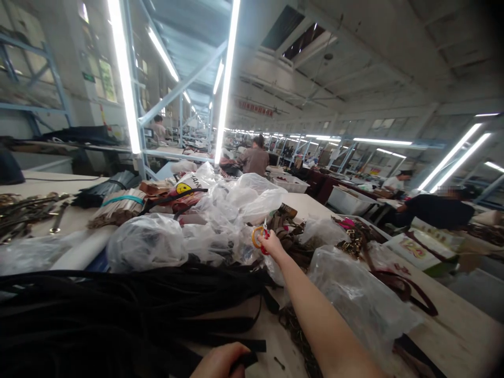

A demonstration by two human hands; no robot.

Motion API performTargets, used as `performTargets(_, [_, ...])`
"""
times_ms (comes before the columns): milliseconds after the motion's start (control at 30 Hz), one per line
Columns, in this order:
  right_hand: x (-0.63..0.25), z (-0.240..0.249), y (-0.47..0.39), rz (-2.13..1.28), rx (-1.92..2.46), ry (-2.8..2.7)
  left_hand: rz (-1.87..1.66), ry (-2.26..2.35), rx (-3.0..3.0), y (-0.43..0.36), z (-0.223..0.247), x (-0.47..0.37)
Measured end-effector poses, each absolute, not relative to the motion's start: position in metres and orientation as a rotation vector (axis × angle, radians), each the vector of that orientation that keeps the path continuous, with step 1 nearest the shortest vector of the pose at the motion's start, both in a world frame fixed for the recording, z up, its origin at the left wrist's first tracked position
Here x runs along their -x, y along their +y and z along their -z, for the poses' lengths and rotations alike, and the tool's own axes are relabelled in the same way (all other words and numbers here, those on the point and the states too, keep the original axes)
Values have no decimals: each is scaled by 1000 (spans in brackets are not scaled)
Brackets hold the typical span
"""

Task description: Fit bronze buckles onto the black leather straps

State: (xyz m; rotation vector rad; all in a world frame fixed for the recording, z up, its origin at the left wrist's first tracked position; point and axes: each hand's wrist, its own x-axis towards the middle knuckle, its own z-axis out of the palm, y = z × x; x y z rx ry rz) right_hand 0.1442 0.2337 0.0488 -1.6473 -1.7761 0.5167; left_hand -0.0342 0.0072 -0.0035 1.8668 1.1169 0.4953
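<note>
My right hand (pixel 272 244) reaches out over the middle of the table, its fingers closed on a pair of scissors (pixel 263 231) with red and orange handles; the blades point up and away. Around it lie clear plastic bags (pixel 244 197) and a bunch of brown straps (pixel 289 233). At the bottom edge my left hand (pixel 224 359) is closed round the end of a black strap (pixel 249 359). Beside it, a thick pile of long black straps (pixel 129 310) spreads across the left of the table. Part of the left hand is cut off by the frame.
Bundled pale strips (pixel 120 205) and metal-fitted straps (pixel 35 210) lie at left. A large plastic bag (pixel 354 286) and a dark red strap (pixel 409 291) lie at right. Light-blue frame posts (pixel 137 105) rise behind the table. Several people sit at other tables.
</note>
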Motion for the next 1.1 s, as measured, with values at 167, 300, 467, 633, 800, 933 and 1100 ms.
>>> performTargets(167, [-158,-44,219,-543,1640,-1712,-325,1265,-2061,4,-6,40])
performTargets(300, [-205,-34,149,-696,1655,-1624,-172,1247,-2207,2,-19,39])
performTargets(467, [-256,-25,43,-792,1703,-1506,-59,1207,-2304,-2,-17,20])
performTargets(633, [-246,8,-5,-434,1872,-1949,-20,1094,-2396,-21,-25,2])
performTargets(800, [-220,39,11,129,2126,-2230,-7,1074,-2312,-37,-33,3])
performTargets(933, [-218,44,20,134,2073,-2262,-199,1121,-2071,-35,-35,8])
performTargets(1100, [-217,33,-7,-20,1835,-2180,-475,1177,-1739,-19,-26,6])
